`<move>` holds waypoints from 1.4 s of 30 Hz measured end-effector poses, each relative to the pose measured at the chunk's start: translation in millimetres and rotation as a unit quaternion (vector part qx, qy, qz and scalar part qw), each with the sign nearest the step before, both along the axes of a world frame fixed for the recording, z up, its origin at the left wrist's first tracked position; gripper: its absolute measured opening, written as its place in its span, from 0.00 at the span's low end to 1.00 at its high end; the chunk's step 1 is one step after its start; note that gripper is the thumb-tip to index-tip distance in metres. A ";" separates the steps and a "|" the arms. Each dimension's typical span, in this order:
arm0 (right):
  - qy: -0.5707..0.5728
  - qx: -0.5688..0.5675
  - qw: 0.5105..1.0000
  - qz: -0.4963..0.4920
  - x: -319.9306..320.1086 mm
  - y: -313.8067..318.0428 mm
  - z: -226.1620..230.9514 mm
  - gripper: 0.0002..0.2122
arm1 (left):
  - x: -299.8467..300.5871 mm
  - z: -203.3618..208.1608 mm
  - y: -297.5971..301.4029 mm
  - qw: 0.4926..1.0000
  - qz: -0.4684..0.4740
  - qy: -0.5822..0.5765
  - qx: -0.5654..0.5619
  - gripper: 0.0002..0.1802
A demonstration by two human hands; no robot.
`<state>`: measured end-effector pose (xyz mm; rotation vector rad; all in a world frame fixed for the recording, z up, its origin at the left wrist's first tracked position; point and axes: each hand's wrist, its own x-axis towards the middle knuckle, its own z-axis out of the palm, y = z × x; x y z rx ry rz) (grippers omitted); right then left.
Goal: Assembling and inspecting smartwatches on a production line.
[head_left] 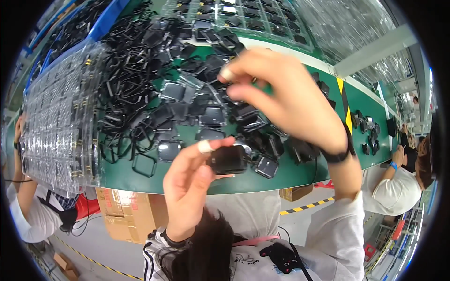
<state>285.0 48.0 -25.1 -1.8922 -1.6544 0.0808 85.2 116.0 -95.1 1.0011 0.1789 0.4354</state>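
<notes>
Near the front edge of the green table, my left hand point(187, 180) grips a small black rounded-square case point(228, 160), like a watch body, between thumb and fingers. A white band wraps one of its fingertips. My right hand point(286, 86) is raised over the pile, slightly blurred, thumb and forefinger curved with a gap and nothing visible between them. It has a white fingertip cover and a dark wristband. Under and beyond both hands lie many black square frames point(132, 84) and clear-windowed covers point(212, 115). A square piece with a glossy face point(266, 166) rests right of the held case.
Stacked clear plastic trays point(61, 117) stand at the left, beside a blue bin point(105, 21). A filled parts tray point(253, 21) lies at the back. Right, past black-yellow tape point(344, 100), are more black parts point(370, 131) and a co-worker point(391, 187). Cardboard boxes point(126, 213) stand below.
</notes>
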 end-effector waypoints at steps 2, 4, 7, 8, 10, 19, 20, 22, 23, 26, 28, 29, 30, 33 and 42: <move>-0.020 -0.038 0.999 0.001 24.1 45.1 -10.0 0.09 | -6.2 5.5 7.8 0.997 0.063 -0.001 -0.041 0.20; -0.114 -0.072 0.991 0.009 45.3 73.3 -26.7 0.08 | -13.1 4.6 15.7 0.993 0.097 -0.006 -0.062 0.20; -0.107 -0.078 0.991 0.030 47.4 84.2 -42.7 0.08 | -22.9 -7.5 28.0 0.981 0.163 0.009 -0.103 0.19; -0.100 -0.083 0.991 0.041 48.0 87.0 -45.5 0.08 | -24.5 -10.9 31.1 0.980 0.172 0.008 -0.105 0.19; -0.092 -0.074 0.991 0.067 53.9 93.4 -47.8 0.08 | -24.4 -17.5 36.6 0.981 0.175 -0.014 -0.080 0.20; 0.100 -0.205 0.973 0.032 51.3 98.3 -32.1 0.13 | -19.2 -21.5 42.6 0.980 0.165 -0.037 -0.104 0.22; 0.131 -0.215 0.968 0.026 52.7 96.7 -31.5 0.13 | -18.2 -19.4 42.2 0.980 0.164 -0.036 -0.106 0.22; 0.155 -0.210 0.965 0.028 53.0 93.0 -30.1 0.13 | -13.4 -14.4 39.8 0.977 0.180 -0.018 -0.110 0.23; 0.178 -0.204 0.962 0.029 52.2 90.4 -29.0 0.14 | -11.4 -13.6 39.1 0.976 0.187 -0.008 -0.113 0.23; 0.241 -0.183 0.952 0.045 46.7 83.3 -18.9 0.15 | -8.7 -14.5 39.6 0.977 0.191 -0.008 -0.094 0.23; 0.317 -0.152 0.933 0.078 40.4 78.3 -9.5 0.16 | -6.7 -14.4 39.3 0.978 0.192 -0.006 -0.085 0.23; 0.319 -0.152 0.932 0.076 36.3 75.1 -6.9 0.16 | -5.3 -13.4 38.9 0.978 0.189 -0.002 -0.092 0.23; 0.323 -0.123 0.934 0.088 31.0 71.5 -4.7 0.16 | -3.8 -11.9 38.5 0.977 0.187 0.001 -0.100 0.23; 0.332 -0.064 0.934 0.114 11.3 58.6 6.0 0.16 | 0.0 -7.9 36.1 0.978 0.173 0.004 -0.118 0.22; 0.367 -0.036 0.916 0.158 -6.0 34.2 -2.2 0.17 | 16.3 -3.3 24.6 0.984 0.160 0.010 -0.077 0.22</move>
